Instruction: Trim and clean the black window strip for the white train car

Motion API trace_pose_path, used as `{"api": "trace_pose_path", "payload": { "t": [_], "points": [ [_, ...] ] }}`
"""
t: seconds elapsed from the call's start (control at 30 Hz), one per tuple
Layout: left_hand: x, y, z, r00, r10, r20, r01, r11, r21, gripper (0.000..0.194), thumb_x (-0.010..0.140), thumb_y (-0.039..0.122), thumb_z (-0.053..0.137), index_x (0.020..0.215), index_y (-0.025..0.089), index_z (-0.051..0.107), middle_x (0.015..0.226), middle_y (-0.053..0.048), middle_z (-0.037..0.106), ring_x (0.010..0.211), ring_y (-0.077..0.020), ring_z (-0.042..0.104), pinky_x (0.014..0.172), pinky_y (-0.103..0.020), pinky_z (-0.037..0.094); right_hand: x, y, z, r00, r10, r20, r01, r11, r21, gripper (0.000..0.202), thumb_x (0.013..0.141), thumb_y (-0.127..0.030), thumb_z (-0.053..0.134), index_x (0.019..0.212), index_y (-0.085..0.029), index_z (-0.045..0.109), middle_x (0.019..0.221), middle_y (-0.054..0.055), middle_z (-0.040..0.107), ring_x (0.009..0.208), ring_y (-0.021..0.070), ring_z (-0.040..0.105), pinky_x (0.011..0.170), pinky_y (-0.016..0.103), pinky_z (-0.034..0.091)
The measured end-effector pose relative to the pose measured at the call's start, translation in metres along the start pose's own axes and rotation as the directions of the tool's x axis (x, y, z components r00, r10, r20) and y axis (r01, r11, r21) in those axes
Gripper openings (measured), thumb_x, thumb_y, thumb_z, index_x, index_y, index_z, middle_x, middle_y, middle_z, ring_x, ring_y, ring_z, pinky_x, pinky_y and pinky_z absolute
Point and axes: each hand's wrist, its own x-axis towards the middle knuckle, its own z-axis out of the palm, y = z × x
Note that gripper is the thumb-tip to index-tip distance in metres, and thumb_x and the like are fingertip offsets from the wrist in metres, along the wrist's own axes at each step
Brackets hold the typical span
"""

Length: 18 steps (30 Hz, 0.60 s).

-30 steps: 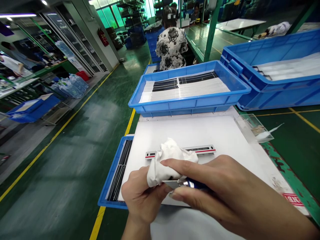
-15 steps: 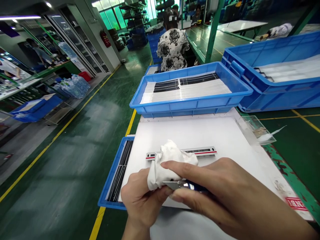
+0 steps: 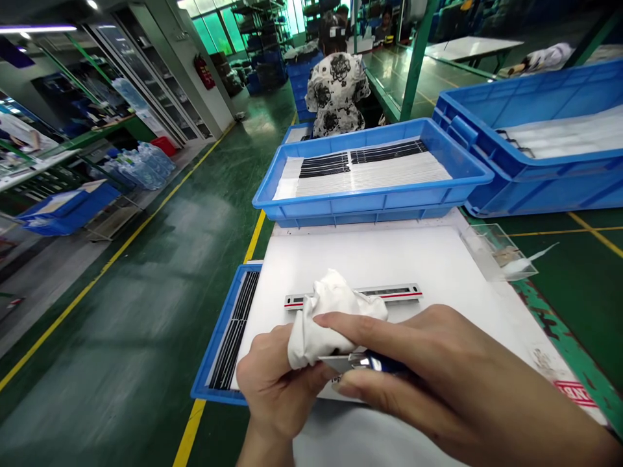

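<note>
A bunched white cloth (image 3: pixel 326 318) is wrapped over the fingers of my left hand (image 3: pixel 280 383), which grips it. My right hand (image 3: pixel 413 363) holds a utility knife (image 3: pixel 374 361) with a blue handle; its blade lies just below the cloth, and the right index finger presses on the cloth. Behind the cloth, a silver metal strip with a red line (image 3: pixel 402 293) lies across the white board (image 3: pixel 389 253). The cloth hides the strip's middle.
Beyond the board stands a blue tray (image 3: pixel 370 204) of black and white strips. Another blue tray (image 3: pixel 207 383) sits lower left. At right are a clear box (image 3: pixel 491 250) and a large blue crate (image 3: pixel 549 188). A person (image 3: pixel 337 91) sits ahead, seen from behind.
</note>
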Motion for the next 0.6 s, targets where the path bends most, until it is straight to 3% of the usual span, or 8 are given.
{"api": "trace_pose_path", "payload": {
  "t": [0.27,0.6],
  "points": [
    [0.0000,-0.0004,0.0002,0.999,0.010,-0.037,-0.008,0.999,0.048,0.012,0.090,0.034,0.080,0.096,0.024,0.085,0.073,0.000,0.082,0.056,-0.0171,0.075,0.054,-0.023,0.062,0.0020,0.0000,-0.0008,1.000,0.000,-0.019,0.000,1.000,0.001,0.032,0.104,-0.030,0.063,0.135,-0.035,0.066,0.100,-0.001,0.084,0.089,0.0237,0.081,0.077,0.030,0.060],
    [0.0033,0.0023,0.0009,0.999,0.007,-0.042,-0.006,0.999,0.043,0.009,0.087,0.031,0.083,0.088,0.022,0.084,0.070,0.000,0.081,0.053,-0.0176,0.074,0.052,-0.023,0.061,0.0020,0.0011,0.0014,1.000,-0.002,-0.001,0.002,1.000,0.030,0.023,0.107,-0.034,0.060,0.129,-0.035,0.066,0.104,-0.004,0.083,0.091,0.0217,0.081,0.075,0.029,0.058]
  ]
}}
